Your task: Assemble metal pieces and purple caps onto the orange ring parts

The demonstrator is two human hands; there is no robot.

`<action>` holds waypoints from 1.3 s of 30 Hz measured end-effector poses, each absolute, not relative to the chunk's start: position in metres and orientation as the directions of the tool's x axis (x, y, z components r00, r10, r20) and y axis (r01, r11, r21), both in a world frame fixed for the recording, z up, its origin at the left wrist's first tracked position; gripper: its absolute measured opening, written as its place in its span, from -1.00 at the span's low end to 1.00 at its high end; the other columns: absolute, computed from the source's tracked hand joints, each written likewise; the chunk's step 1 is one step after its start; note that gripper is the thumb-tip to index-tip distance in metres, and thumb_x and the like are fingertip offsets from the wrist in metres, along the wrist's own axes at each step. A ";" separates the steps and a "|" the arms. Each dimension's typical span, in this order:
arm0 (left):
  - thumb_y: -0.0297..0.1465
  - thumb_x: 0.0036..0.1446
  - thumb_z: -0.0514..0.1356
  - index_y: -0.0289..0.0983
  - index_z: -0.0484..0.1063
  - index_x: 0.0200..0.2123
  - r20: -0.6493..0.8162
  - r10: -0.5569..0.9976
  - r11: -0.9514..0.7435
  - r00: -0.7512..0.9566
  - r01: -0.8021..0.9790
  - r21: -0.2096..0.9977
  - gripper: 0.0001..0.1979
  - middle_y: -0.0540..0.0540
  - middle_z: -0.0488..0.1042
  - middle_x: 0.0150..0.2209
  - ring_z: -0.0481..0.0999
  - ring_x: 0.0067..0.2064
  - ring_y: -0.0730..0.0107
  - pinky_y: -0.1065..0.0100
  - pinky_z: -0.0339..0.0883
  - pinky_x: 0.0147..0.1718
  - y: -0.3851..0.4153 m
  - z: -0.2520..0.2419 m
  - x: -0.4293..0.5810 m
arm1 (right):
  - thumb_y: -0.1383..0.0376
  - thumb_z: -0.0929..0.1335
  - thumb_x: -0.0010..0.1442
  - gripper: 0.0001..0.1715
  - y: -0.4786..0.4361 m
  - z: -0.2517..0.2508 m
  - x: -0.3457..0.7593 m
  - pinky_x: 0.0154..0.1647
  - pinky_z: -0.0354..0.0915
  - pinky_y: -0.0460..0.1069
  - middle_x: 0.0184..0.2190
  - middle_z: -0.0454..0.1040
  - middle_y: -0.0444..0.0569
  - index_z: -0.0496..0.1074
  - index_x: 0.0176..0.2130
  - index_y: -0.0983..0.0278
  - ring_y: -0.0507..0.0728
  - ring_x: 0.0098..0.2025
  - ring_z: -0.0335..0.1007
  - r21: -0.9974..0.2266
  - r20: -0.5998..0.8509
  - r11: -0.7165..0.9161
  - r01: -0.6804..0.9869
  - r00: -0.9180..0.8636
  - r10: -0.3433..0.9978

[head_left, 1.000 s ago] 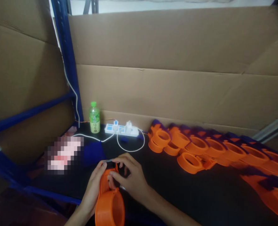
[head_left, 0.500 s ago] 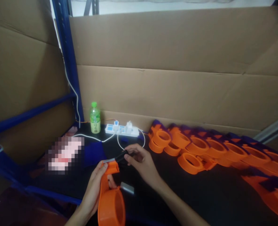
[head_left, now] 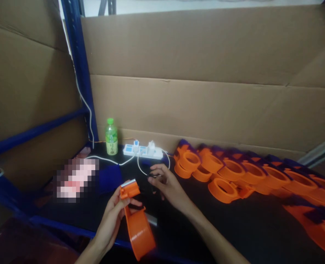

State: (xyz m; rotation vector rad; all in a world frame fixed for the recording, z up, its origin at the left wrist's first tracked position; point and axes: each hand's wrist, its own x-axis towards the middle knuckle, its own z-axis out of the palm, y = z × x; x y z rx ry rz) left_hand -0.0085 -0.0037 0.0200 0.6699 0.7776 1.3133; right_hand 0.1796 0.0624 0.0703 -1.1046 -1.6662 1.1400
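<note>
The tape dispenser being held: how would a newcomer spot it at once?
Below the cardboard wall stretches a black tabletop. Near its front edge, left of the piled orange dispensers, the left hand grips an orange tape dispenser, toothed metal blade uppermost. Unlike its neighbours on the tabletop, this one is held.

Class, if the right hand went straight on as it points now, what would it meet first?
Likely the looped white cable, ahead of the bare right hand, with the long white plastic power strip beyond; height is unclear, so it might pass above.
</note>
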 end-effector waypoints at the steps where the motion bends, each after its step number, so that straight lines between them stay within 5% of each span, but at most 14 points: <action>1: -0.30 0.06 0.31 -0.29 0.31 0.17 -0.119 0.990 0.137 0.069 -0.578 0.805 -0.41 -0.21 0.63 -0.33 0.62 -0.25 0.06 0.18 0.43 -0.23 -0.003 0.020 -0.008 | 0.07 0.41 0.14 -0.50 0.060 0.069 0.178 -0.75 0.16 -0.20 -0.23 0.41 -0.12 0.28 0.01 0.18 -0.02 -0.49 0.36 -0.944 0.149 0.229 0.237 -0.313 0.938; 6: -0.25 0.01 0.35 -0.26 0.30 0.20 -0.125 0.992 0.112 0.013 -0.540 0.834 -0.32 -0.22 0.64 -0.29 0.63 -0.30 0.10 0.23 0.43 -0.30 -0.002 0.018 -0.005 | 0.22 0.47 0.10 -0.68 0.053 0.071 0.176 -0.49 0.31 -0.13 -0.38 0.42 -0.17 0.38 -0.15 0.20 0.01 -0.41 0.34 -0.794 0.230 0.439 0.422 -0.460 0.858; 12: -0.24 0.00 0.37 -0.24 0.31 0.17 -0.098 0.995 0.083 -0.003 -0.517 0.852 -0.34 -0.06 0.59 -0.46 0.57 -0.47 0.32 0.31 0.43 -0.29 -0.002 0.018 -0.001 | 0.34 0.37 0.24 -0.70 0.050 0.077 0.177 -0.14 0.39 0.00 -0.10 0.42 -0.04 0.45 -0.02 0.12 0.10 -0.14 0.41 -0.605 0.363 0.654 0.455 -0.573 0.735; 19: -0.23 -0.01 0.37 -0.29 0.48 -0.04 -0.117 0.992 0.123 0.044 -0.518 0.846 -0.54 -0.06 0.55 -0.59 0.56 -0.50 0.30 0.34 0.45 -0.34 -0.002 0.024 -0.001 | 0.36 0.33 0.26 -0.50 0.049 0.067 0.173 -0.17 0.43 -0.01 -0.06 0.38 -0.03 0.34 0.17 0.05 0.06 -0.19 0.43 -0.562 0.432 0.702 0.437 -0.569 0.700; 26: -0.18 0.10 0.29 -0.27 0.47 -0.12 -0.093 0.996 0.090 0.018 -0.483 0.871 -0.65 -0.01 0.51 -0.58 0.50 -0.53 0.38 0.41 0.39 -0.43 -0.003 0.017 -0.002 | 0.31 0.34 0.29 -0.79 0.042 0.050 0.160 -0.13 0.45 0.00 -0.14 0.50 0.01 0.49 -0.07 0.17 0.11 -0.13 0.47 -0.487 0.567 0.758 0.433 -0.503 0.652; 32: -0.18 0.15 0.24 -0.26 0.46 -0.12 -0.090 0.995 0.095 0.035 -0.475 0.875 -0.69 0.06 0.43 -0.62 0.35 -0.63 0.53 0.44 0.35 -0.48 -0.002 0.014 -0.002 | 0.35 0.32 0.30 -0.71 0.035 0.042 0.153 -0.19 0.45 0.02 -0.18 0.58 -0.01 0.49 -0.01 0.14 0.12 -0.18 0.48 -0.327 0.659 0.820 0.470 -0.509 0.554; 39: -0.19 0.11 0.27 -0.26 0.45 -0.21 -0.151 0.987 0.149 0.044 -0.576 0.804 -0.72 0.05 0.45 -0.60 0.41 -0.62 0.49 0.43 0.35 -0.52 -0.003 0.013 -0.003 | 0.35 0.28 0.33 -0.59 0.031 0.040 0.152 -0.15 0.47 0.10 -0.09 0.59 -0.04 0.41 0.13 0.10 0.19 -0.13 0.47 -0.251 0.631 0.805 0.538 -0.540 0.557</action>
